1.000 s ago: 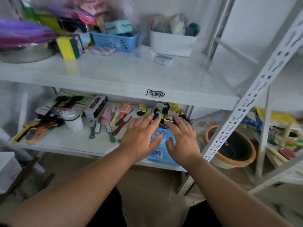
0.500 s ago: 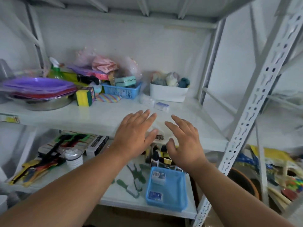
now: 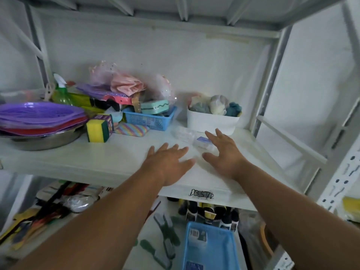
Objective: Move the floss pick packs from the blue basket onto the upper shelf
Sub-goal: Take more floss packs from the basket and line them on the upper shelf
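The blue basket [image 3: 212, 248] lies on the lower shelf at the bottom, with small packs [image 3: 194, 233] in it. Both my hands reach over the white upper shelf [image 3: 116, 152]. My left hand [image 3: 167, 160] hovers flat with fingers spread and holds nothing. My right hand [image 3: 224, 151] is also spread, its fingertips beside a clear floss pick pack with a blue label [image 3: 203, 142]. A second clear pack [image 3: 183, 134] lies just left of that one, in front of the white bin.
On the upper shelf stand a white bin [image 3: 212, 121] of cloths, a blue mesh basket [image 3: 150, 119], a yellow-green sponge [image 3: 98, 130], purple and red plates on a steel bowl [image 3: 39, 141]. Combs and dark bottles [image 3: 206, 211] crowd the lower shelf. A slotted upright [image 3: 339, 184] stands right.
My view tilted up from the lower shelf. Both hands rose from the blue basket to the upper shelf and moved forward, the right one reaching the floss pick packs.
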